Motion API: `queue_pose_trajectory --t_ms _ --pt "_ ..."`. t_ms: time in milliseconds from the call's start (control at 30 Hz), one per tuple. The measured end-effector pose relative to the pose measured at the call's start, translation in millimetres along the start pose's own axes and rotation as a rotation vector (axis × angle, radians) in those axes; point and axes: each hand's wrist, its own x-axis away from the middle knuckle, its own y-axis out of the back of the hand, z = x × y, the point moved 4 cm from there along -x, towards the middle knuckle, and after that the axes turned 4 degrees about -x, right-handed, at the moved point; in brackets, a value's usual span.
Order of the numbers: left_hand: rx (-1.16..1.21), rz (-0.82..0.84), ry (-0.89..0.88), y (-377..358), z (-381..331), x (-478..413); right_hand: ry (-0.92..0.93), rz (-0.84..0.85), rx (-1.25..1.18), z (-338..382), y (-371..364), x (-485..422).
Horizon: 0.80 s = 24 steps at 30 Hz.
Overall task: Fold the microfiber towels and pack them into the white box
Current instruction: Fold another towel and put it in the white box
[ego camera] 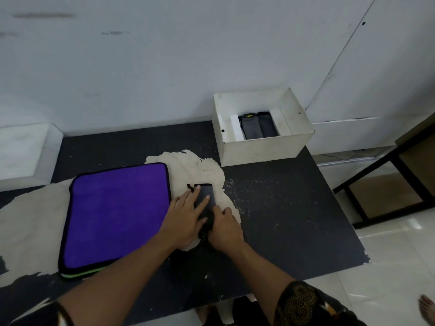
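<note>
A narrow folded dark grey towel (207,193) lies on the dark table, on a worn pale patch. My left hand (186,216) lies flat on its left side, fingers spread. My right hand (225,228) grips the towel's near end, which is bunched up under the fingers. To the left a purple towel (115,215) with black trim tops a flat stack; a green edge shows beneath it. The white box (263,147) stands at the back right, open on top, with folded grey and dark towels (259,125) standing in it between white inserts.
The dark table (282,220) ends at the right over a tiled floor. A black metal frame (367,184) stands to the right. A white block (23,151) sits at the back left against the wall. A bare foot (427,309) shows bottom right.
</note>
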Motion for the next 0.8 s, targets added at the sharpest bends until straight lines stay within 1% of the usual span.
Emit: queue_pose_trajectory --t_ms 67,133,267,333,433,500,633,733,800 --pt "-0.036 0.063 -0.058 -3 -2 7 -0.012 0.01 -0.054 -1 3 -2" --pt "-0.038 0.14 -0.046 -7 1 11 -0.007 0.016 -0.06 -1 5 -6" --pt "-0.03 0.144 -0.017 -4 1 11 0.003 -0.004 -0.039 0 4 -9" --pt "-0.002 0.163 0.022 -2 -3 10 -0.024 -0.023 -0.075 0 3 -10" --pt "0.057 0.183 0.14 -2 -8 9 -0.143 -0.067 -0.255 -1 5 -17" --pt "0.123 0.184 0.23 -3 -7 9 -0.226 -0.053 -0.37 -2 6 -23" --pt "0.346 0.172 0.317 -2 -5 8 -0.377 0.059 -0.586 1 3 -26" --pt "0.565 0.202 0.37 4 -1 3 -0.412 0.132 -0.801 8 5 -29" --pt "0.679 0.184 0.417 14 2 2 -0.413 0.192 -0.963 13 7 -26"
